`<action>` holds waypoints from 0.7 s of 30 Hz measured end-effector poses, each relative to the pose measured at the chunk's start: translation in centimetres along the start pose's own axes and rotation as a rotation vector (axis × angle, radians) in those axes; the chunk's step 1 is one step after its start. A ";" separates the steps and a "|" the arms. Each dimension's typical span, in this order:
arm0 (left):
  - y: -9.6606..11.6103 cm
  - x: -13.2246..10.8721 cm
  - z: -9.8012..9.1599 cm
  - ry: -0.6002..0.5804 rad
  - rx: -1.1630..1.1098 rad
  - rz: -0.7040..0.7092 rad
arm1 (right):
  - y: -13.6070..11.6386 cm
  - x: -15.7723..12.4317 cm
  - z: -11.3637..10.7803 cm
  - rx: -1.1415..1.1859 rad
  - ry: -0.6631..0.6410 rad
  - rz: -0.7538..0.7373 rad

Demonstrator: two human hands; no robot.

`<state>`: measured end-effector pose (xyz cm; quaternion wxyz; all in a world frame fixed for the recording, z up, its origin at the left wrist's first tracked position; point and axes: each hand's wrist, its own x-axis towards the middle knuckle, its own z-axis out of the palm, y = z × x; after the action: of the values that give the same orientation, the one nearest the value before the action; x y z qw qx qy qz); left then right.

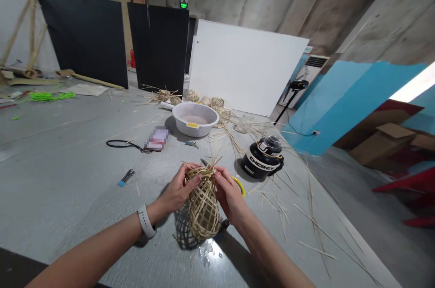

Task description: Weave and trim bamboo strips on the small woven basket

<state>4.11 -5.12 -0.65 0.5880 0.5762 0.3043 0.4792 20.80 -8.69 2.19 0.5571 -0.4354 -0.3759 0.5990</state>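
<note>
A small open-weave bamboo basket (204,208) lies on the grey table, its narrow end pointing away from me. My left hand (181,187) grips that end from the left, thumb pressed on the strips. From the right, my right hand (228,190) pinches strips at the same end between thumb and fingers. Short strip ends stick out above both hands. Scissors with a yellow handle (239,185) lie partly hidden behind the basket and my right hand. A dark object (224,224) shows beside the basket's lower right; its kind is unclear.
Ahead stands a pale basin (195,133) of water, with several woven pieces (222,116) behind it. A black jug (260,163) stands right, among loose bamboo strips (316,252). Left are a phone with a strap (157,138) and a bundle of small clips (126,178).
</note>
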 end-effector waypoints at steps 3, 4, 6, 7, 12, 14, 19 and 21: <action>0.1 0.1 0.0 0.014 0.036 0.029 | -0.1 0.0 -0.1 0.009 -0.011 0.002; 0.2 0.2 -0.1 0.012 0.049 0.041 | -0.1 0.0 -0.2 0.019 -0.020 0.000; 0.3 0.3 -0.2 -0.001 0.077 0.068 | -0.2 0.0 -0.2 0.043 -0.048 0.004; 0.3 0.4 -0.3 -0.010 0.090 0.080 | -0.2 0.0 -0.2 0.050 -0.059 0.006; 0.3 0.6 -0.8 -0.063 0.038 0.012 | -0.2 -0.1 0.0 -0.004 -0.045 -0.015; 0.3 0.5 -0.8 -0.077 -0.024 -0.033 | -0.3 -0.1 0.0 -0.041 -0.029 -0.033; 0.5 0.5 -0.4 -0.065 -0.072 -0.043 | -0.4 -0.2 -0.2 -0.086 -0.026 -0.053; 0.6 0.5 -0.2 -0.017 -0.063 -0.036 | -0.4 -0.2 -0.2 -0.088 -0.032 -0.053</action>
<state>3.97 -4.61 0.03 0.6170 0.5558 0.2944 0.4729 21.09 -8.84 2.49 0.5471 -0.4395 -0.4223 0.5738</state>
